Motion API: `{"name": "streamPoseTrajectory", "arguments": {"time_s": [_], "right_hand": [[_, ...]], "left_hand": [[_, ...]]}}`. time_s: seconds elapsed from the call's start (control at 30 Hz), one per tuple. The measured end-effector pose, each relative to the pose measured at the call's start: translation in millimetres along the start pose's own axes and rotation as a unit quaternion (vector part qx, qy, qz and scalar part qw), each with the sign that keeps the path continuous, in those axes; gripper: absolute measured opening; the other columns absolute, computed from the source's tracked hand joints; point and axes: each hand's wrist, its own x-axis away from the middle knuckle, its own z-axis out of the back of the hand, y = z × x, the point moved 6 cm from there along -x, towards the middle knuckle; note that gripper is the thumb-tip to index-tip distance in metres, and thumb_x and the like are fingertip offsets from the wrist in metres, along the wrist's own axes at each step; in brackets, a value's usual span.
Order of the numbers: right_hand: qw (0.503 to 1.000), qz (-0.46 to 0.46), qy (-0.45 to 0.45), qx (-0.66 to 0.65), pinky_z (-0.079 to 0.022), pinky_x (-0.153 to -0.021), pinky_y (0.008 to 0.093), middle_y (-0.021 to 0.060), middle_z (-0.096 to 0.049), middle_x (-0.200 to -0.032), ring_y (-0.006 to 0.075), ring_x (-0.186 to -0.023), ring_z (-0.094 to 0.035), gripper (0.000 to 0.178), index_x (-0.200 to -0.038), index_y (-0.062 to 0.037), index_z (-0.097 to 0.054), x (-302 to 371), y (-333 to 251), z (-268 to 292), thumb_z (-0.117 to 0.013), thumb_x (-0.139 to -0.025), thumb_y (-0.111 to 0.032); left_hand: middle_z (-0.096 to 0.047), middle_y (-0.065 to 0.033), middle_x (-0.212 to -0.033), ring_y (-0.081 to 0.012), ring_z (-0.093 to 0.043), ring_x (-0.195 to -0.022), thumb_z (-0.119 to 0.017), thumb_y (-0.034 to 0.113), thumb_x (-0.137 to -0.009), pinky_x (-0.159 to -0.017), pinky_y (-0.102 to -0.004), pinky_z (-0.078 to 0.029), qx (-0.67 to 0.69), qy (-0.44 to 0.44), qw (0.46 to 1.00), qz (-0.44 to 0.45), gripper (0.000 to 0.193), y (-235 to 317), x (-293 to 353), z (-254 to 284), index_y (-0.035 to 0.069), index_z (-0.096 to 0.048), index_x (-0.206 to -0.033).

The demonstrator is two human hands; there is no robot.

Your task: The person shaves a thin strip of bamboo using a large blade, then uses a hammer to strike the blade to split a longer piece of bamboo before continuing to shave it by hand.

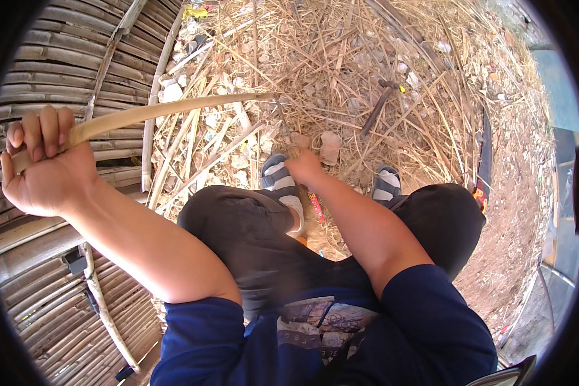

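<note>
My left hand point(48, 157) is raised at the far left, fingers curled round one end of a long, pale bamboo strip point(174, 108). The strip bows slightly as it runs rightward to the middle of the view. Low in front of me, beside my left sandal point(276, 172), my right hand point(304, 166) is closed. From it a thin, dark, blade-like tool point(283, 117) points up and meets the strip's far end. Its handle is hidden in my fist, so its exact kind does not show.
Bamboo slat walling point(64, 74) stands at the left. Straw, split bamboo and stones cover the ground point(341, 64). A hammer-like tool point(377, 106) lies ahead. On the right is a saw point(486, 151) with a red-orange handle. A small red packet point(316, 208) lies between my feet.
</note>
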Motion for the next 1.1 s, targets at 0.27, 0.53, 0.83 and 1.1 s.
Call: {"name": "streamPoseTrajectory", "arguments": {"time_s": [0.27, 0.53, 0.83, 1.1], "right_hand": [[0.95, 0.003, -0.01, -0.312, -0.044, -0.049, 0.0304, 0.0036, -0.054, -0.072, 0.012, -0.054, -0.051, 0.02, -0.099, -0.0029, -0.054, 39.7, -87.2, 35.5, -0.066, -0.086, -0.012], [0.932, 0.161, 0.039, -0.321, -0.039, -0.046, 0.0234, -0.0038, -0.049, -0.068, 0.0068, -0.05, -0.044, 0.018, -0.097, -0.0097, -0.054, 123.1, -170.0, 197.7, -0.068, -0.091, -0.018], [0.961, 0.14, 0.164, -0.175, -0.039, -0.046, 0.0253, -0.0032, -0.047, -0.067, 0.0078, -0.05, -0.043, 0.014, -0.089, -0.0107, -0.053, 192.5, -50.1, 361.1, -0.064, -0.091, -0.019], [0.929, 0.069, 0.244, -0.27, -0.04, -0.047, 0.0265, -0.0041, -0.046, -0.063, 0.0089, -0.051, -0.042, 0.02, -0.079, -0.0143, -0.051, 188.0, 13.2, 414.9, -0.064, -0.091, -0.023]], "left_hand": [[-0.033, -0.0004, -0.06, -0.0122, -0.027, -0.052, -0.044, 0.024, -0.087, -0.052, -0.0287, -0.025, 0.001, 0.018, 0.999, -0.04, 0.019, 19.1, 20.4, -38.5, 0.007, -0.049, -0.079], [-0.036, 0.0009, -0.061, -0.0115, -0.03, -0.053, -0.049, 0.029, -0.09, -0.055, -0.0278, -0.028, 0.026, -0.087, 0.992, -0.084, 0.023, 116.1, 50.9, -81.7, 0.007, -0.053, -0.082], [-0.038, 0.0008, -0.059, -0.0132, -0.033, -0.052, -0.048, 0.031, -0.089, -0.054, -0.0294, -0.029, 0.0, 0.07, 0.977, -0.2, 0.022, 240.5, 159.1, 24.2, 0.011, -0.052, -0.079], [-0.035, 0.0011, -0.056, -0.0141, -0.031, -0.048, -0.044, 0.03, -0.089, -0.049, -0.0295, -0.028, 0.0, 0.308, 0.915, -0.259, 0.021, 280.7, 278.0, 128.6, 0.013, -0.048, -0.078]]}}
